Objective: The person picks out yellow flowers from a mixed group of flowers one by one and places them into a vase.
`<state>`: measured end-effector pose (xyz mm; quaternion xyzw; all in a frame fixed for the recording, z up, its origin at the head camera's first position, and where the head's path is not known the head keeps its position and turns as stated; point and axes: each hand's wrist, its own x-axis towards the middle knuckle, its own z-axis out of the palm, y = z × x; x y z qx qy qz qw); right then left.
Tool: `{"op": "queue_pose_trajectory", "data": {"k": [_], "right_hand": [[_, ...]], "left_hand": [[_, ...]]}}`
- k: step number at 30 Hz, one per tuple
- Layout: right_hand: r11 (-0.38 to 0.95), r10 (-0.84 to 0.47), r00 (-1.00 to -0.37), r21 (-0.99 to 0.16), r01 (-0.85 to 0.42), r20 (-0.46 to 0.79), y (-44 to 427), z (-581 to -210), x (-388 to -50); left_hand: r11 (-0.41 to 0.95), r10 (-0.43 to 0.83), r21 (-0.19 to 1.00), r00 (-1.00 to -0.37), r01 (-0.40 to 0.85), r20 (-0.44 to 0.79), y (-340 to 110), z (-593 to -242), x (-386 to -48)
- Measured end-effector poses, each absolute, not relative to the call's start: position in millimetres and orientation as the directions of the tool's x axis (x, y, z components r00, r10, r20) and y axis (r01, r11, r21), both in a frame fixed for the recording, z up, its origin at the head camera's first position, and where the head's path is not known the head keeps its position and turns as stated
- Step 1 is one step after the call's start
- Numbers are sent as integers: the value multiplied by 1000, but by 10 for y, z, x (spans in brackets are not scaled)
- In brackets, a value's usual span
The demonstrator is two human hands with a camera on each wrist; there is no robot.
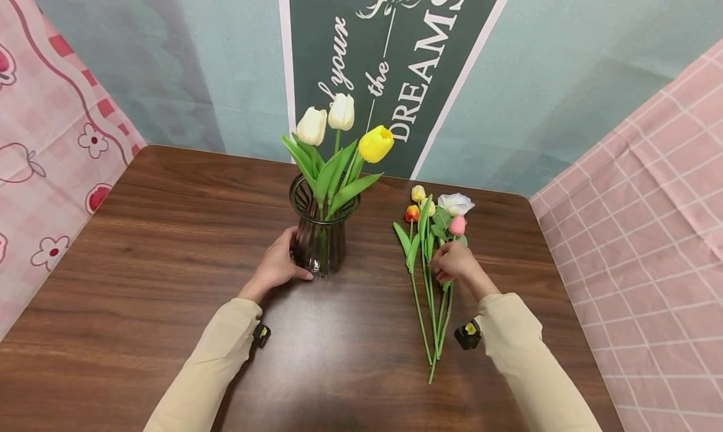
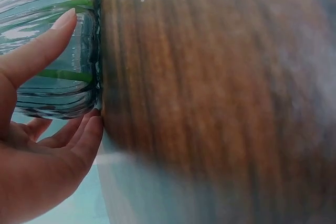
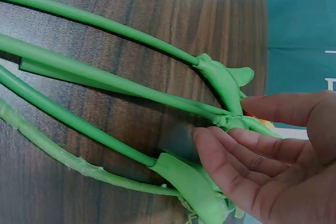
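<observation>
A ribbed glass vase [image 1: 319, 250] stands upright on the table, holding two white tulips [image 1: 312, 126] and a yellow tulip [image 1: 376, 144]. My left hand [image 1: 278, 262] grips its lower left side. In the left wrist view the thumb lies across the glass [image 2: 58, 56] and the other fingers curve along its far side. On the right, my right hand [image 1: 456, 261] is over a loose row of flowers lying on the table. Its thumb and fingers [image 3: 215, 150] close around the leafy part of a middle tulip's stem [image 3: 131, 90]. Whose bloom that is stays hidden.
Beside the right hand lie an orange tulip [image 1: 412, 213], a small yellow tulip [image 1: 418, 193], a pink tulip [image 1: 457, 225] and a white, wide-petalled flower [image 1: 455, 204]. The wooden table [image 1: 169, 231] meets a hanging cloth [image 1: 237, 74] at its back edge.
</observation>
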<state>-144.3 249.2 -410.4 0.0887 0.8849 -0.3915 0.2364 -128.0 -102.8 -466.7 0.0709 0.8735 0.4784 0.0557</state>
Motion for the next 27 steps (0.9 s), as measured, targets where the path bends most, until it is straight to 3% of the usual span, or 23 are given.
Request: {"op": "queue_pose_trajectory", "data": {"k": [19, 27], "right_hand": [[633, 17, -850, -652, 418, -527, 2436, -4270, -1409], [627, 5, -830, -644, 438, -558, 2451, -4265, -1400]], "left_hand": [[495, 218, 863, -976, 103, -9, -1044, -4660, -1275], [490, 234, 869, -971, 65, -59, -1059, -4664, -1293]]}}
